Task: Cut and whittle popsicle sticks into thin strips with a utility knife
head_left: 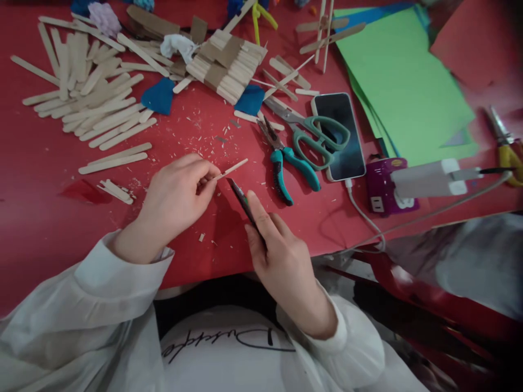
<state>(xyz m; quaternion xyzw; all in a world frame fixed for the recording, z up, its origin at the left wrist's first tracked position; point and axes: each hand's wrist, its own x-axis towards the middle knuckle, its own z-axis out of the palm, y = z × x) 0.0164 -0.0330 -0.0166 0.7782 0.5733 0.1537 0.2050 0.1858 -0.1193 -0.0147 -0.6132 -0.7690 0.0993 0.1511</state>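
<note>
My left hand [182, 188] pinches a thin wooden stick [233, 167] by one end, with the other end pointing right and away from me. In my right hand [280, 253] is a dark craft knife [242, 199], my index finger pressed along it. The blade tip lies just below the stick, apart from it as far as I can tell. Wood shavings [212, 136] are scattered on the red table [196, 256] around both hands. Short cut stick pieces [116, 191] lie in a small bundle left of my left hand.
Teal-handled pliers [286, 163] and green-handled scissors [321, 139] lie to the right, the scissors partly over a phone [345, 158]. Beyond are a purple power adapter [376, 185], green paper sheets [408, 87] and loose craft sticks [98, 103]. A cable [368, 218] runs near the table edge.
</note>
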